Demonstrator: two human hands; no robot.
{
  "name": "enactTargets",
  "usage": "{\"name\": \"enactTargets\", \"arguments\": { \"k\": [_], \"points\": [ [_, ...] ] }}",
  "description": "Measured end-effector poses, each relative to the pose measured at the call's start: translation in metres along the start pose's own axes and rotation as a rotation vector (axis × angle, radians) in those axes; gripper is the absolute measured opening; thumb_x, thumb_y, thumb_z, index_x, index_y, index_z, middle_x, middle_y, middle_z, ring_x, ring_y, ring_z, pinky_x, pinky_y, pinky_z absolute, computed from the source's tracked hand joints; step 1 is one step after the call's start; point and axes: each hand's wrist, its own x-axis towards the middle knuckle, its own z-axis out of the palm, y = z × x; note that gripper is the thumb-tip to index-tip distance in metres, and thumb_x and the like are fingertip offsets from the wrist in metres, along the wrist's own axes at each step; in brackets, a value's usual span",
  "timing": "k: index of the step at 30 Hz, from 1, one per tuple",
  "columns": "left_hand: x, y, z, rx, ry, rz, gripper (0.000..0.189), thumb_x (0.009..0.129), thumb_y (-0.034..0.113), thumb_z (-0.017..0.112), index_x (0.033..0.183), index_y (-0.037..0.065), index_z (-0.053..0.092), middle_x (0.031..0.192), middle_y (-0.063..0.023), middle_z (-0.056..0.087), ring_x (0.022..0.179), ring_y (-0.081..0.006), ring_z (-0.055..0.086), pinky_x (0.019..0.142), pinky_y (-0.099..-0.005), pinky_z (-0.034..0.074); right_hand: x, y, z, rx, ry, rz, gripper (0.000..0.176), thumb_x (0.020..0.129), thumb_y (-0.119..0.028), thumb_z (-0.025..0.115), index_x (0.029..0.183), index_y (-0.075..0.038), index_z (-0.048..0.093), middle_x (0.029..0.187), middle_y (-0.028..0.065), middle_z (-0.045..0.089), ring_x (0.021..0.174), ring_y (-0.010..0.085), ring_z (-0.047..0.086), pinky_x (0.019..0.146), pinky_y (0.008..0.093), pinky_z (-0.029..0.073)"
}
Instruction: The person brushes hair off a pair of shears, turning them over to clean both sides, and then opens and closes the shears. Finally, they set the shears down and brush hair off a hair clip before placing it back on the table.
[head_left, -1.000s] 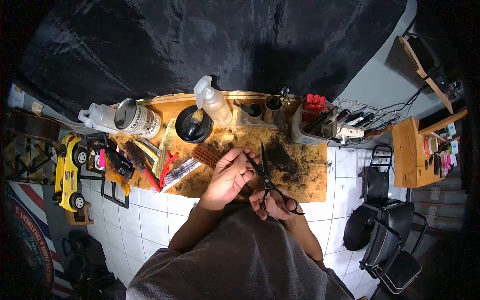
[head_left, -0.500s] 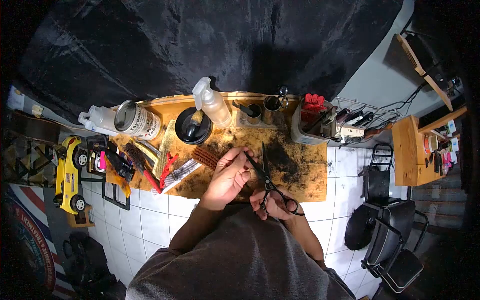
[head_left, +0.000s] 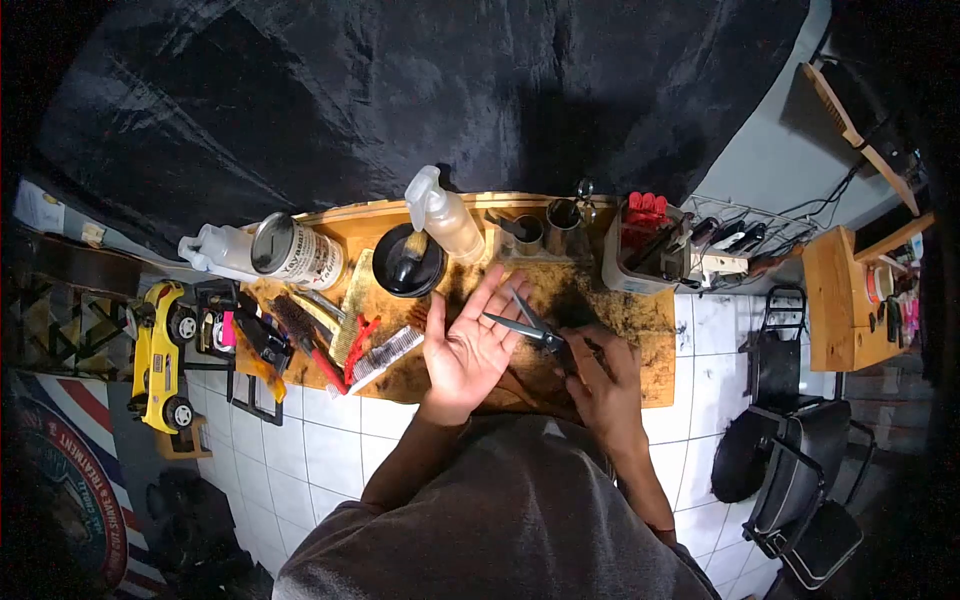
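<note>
Head view: scissors point(head_left: 522, 328) held across a spread left hand point(head_left: 470, 350)

Over the near middle of the dark-flecked surface point(head_left: 655, 340), the scissors are held by the right hand point(head_left: 607, 385), its grip curled around the mostly hidden handles. The blades are parted. The left hand is laid flat, palm up; its fingers are overlapped by the blades, though contact cannot be told. Farther left, a brush point(head_left: 408, 264) is held in a black bowl point(head_left: 410, 287).
</note>
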Motion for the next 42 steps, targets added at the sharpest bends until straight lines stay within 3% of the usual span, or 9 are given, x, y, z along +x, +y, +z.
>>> {"name": "enactTargets", "arguments": {
  "k": [23, 26, 28, 30, 33, 36, 37, 41, 42],
  "points": [
    [-0.002, 0.000, 0.001, -0.029, -0.078, -0.114, 0.079, 0.095, 0.060, 0.022, 0.147, 0.000, 0.021, 0.150, -0.0217, 0.026, 0.140, -0.0302, 0.025, 0.115, -0.0432, 0.020, -0.004, 0.004, 0.003, 0.106, 0.045, -0.192, 0.040, 0.065, -0.001, 0.074, 0.105, -0.005, 0.069, 0.107, 0.0079, 0.064, 0.084, 0.0216, 0.062, 0.075, 0.0304, 0.044],
    [-0.001, 0.002, 0.003, -0.077, -0.063, -0.130, 0.079, 0.095, 0.061, 0.022, 0.147, 0.000, 0.021, 0.150, -0.0206, 0.027, 0.140, -0.0292, 0.026, 0.115, -0.0425, 0.020, -0.005, 0.000, 0.001, 0.467, -0.166, -0.002, 0.046, 0.067, -0.006, 0.078, 0.111, 0.000, 0.065, 0.114, 0.0121, 0.062, 0.093, 0.0263, 0.063, 0.081, 0.0348, 0.048],
    [0.000, 0.002, 0.009, -0.092, -0.066, -0.226, 0.080, 0.095, 0.061, 0.022, 0.146, 0.000, 0.022, 0.150, -0.0193, 0.027, 0.140, -0.0287, 0.025, 0.115, -0.0419, 0.021, -0.008, -0.001, -0.001, 1.334, -0.503, 0.226, 0.040, 0.078, -0.011, 0.074, 0.112, 0.005, 0.062, 0.109, 0.0115, 0.064, 0.098, 0.0254, 0.062, 0.089, 0.0367, 0.048],
    [0.002, -0.001, 0.009, -0.127, -0.093, -0.241, 0.080, 0.094, 0.061, 0.023, 0.146, 0.001, 0.022, 0.151, -0.0184, 0.027, 0.141, -0.0281, 0.025, 0.115, -0.0414, 0.019, -0.009, 0.001, 0.008, 1.539, -0.596, 0.108, 0.054, 0.076, -0.025, 0.079, 0.112, 0.009, 0.059, 0.113, 0.0160, 0.061, 0.102, 0.0237, 0.060, 0.085, 0.0371, 0.048],
    [0.005, -0.008, 0.011, -0.259, -0.135, -0.314, 0.079, 0.095, 0.059, 0.026, 0.147, 0.001, 0.019, 0.151, -0.0171, 0.027, 0.140, -0.0279, 0.024, 0.115, -0.0409, 0.018, -0.028, 0.004, 0.038, 2.443, -0.754, 0.172, 0.090, 0.058, -0.046, 0.085, 0.122, 0.008, 0.051, 0.118, 0.0231, 0.052, 0.103, 0.0262, 0.054, 0.082, 0.0339, 0.044],
    [0.006, -0.011, 0.013, -0.129, -0.078, -0.328, 0.079, 0.094, 0.061, 0.026, 0.147, 0.001, 0.020, 0.150, -0.0165, 0.029, 0.139, -0.0274, 0.028, 0.114, -0.0398, 0.020, -0.033, 0.007, 0.043, 2.515, -0.656, 0.274, 0.091, 0.060, -0.046, 0.084, 0.124, 0.007, 0.048, 0.116, 0.0210, 0.052, 0.100, 0.0268, 0.054, 0.084, 0.0329, 0.043],
    [0.005, -0.010, 0.014, -0.183, -0.123, -0.344, 0.079, 0.094, 0.060, 0.027, 0.147, 0.002, 0.022, 0.149, -0.0166, 0.031, 0.138, -0.0275, 0.030, 0.113, -0.0398, 0.022, -0.027, 0.003, 0.029, 2.326, -0.612, 0.342, 0.076, 0.068, -0.051, 0.079, 0.119, 0.000, 0.055, 0.098, 0.0094, 0.056, 0.077, 0.0162, 0.056, 0.078, 0.0311, 0.039],
    [0.004, -0.010, 0.019, -0.037, -0.067, -0.336, 0.081, 0.093, 0.064, 0.024, 0.144, 0.002, 0.029, 0.144, -0.0183, 0.038, 0.135, -0.0271, 0.035, 0.113, -0.0410, 0.023, -0.034, 0.014, 0.033, 2.395, -0.468, 0.185, 0.061, 0.074, -0.032, 0.080, 0.122, -0.004, 0.055, 0.089, -0.0022, 0.054, 0.068, 0.0026, 0.051, 0.077, 0.0280, 0.035],
    [0.004, -0.011, 0.018, 0.225, -0.060, -0.271, 0.074, 0.096, 0.058, 0.026, 0.142, 0.000, 0.033, 0.140, -0.0190, 0.043, 0.131, -0.0272, 0.040, 0.111, -0.0402, 0.028, -0.034, 0.016, 0.034, 2.393, -0.467, 0.189, 0.061, 0.074, -0.032, 0.080, 0.122, -0.004, 0.055, 0.089, -0.0022, 0.054, 0.068, 0.0026, 0.051, 0.077, 0.0280, 0.035]
  ]
}}
